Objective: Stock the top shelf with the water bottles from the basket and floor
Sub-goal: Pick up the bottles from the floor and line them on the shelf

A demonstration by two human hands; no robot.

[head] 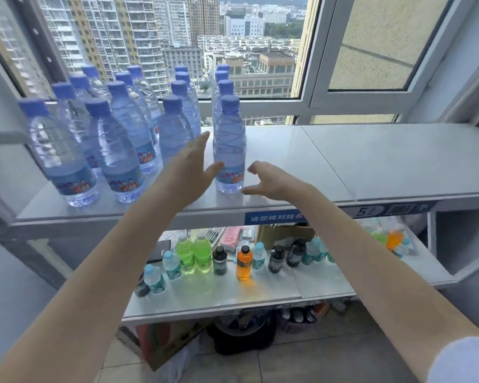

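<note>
Several clear water bottles with blue caps stand in rows on the left half of the white top shelf (371, 161). The nearest one in the right-hand row (229, 139) stands upright near the shelf's front edge. My left hand (190, 167) is open just left of that bottle, fingers spread, thumb close to its label. My right hand (271, 181) is open just right of its base, fingers curled, not touching it. Neither hand holds anything. No basket shows clearly in view.
The top shelf's right half is bare. A window frame (310, 100) runs behind the shelf. The lower shelf (260, 294) holds small green, orange and dark drink bottles. Under it, on the tiled floor, sit a cardboard box (163, 344) and dark items.
</note>
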